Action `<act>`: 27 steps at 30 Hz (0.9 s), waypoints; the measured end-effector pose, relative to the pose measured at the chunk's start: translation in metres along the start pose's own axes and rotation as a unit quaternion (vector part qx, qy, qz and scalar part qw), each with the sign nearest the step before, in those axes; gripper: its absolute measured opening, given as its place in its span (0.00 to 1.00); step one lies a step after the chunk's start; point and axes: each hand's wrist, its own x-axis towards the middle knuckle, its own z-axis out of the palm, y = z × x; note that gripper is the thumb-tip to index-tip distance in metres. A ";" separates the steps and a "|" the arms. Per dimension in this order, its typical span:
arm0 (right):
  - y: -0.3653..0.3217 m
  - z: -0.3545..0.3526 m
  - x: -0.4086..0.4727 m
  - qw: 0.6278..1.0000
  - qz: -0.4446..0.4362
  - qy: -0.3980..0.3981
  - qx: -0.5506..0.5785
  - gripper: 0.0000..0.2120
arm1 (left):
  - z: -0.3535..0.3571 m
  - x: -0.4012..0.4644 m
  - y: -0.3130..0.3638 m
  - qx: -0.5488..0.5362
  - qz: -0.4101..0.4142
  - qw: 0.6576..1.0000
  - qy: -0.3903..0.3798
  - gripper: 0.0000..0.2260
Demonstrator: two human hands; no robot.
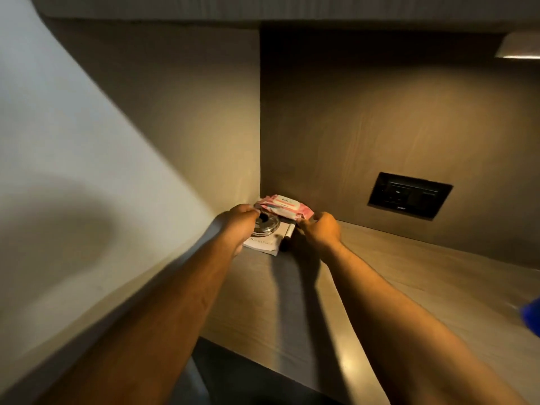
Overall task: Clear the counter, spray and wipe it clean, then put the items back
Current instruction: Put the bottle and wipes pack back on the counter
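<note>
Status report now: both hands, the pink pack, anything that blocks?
Left hand and right hand each pinch one end of the pink pack, back corner. Under it: metal dish, white booklet, pen. Counter otherwise open.

- The counter (380, 267) looks like wood-grain laminate, smooth, with a soft sheen near its front edge.
- The wall panel (380, 118) behind the counter shows the same wood grain, matt.
- The socket plate (409, 195) on that panel is black plastic, slightly glossy.
- The pink packet (285, 207) in the counter's back corner is soft, shiny plastic film.
- The round lid (267, 226) just in front of the packet is polished metal.
- The booklet (263, 244) under the lid is white paper, matt.
</note>
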 end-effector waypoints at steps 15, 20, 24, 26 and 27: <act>0.017 0.042 0.036 0.998 -0.006 0.006 0.060 0.15 | 0.027 0.069 0.008 0.358 0.066 0.930 -0.048 0.15; 0.012 0.047 0.036 0.981 -0.008 0.067 0.184 0.12 | 0.024 0.070 0.011 0.280 0.082 0.955 -0.045 0.15; 0.010 0.030 0.027 0.954 0.034 0.147 0.257 0.10 | 0.041 0.055 0.019 0.102 0.096 0.989 -0.056 0.18; 0.017 0.008 0.022 0.946 0.033 0.167 0.276 0.10 | 0.056 0.043 0.023 0.051 0.129 0.988 -0.064 0.18; 0.024 -0.006 0.019 0.945 0.027 0.177 0.273 0.10 | 0.065 0.035 0.024 0.037 0.140 0.987 -0.066 0.17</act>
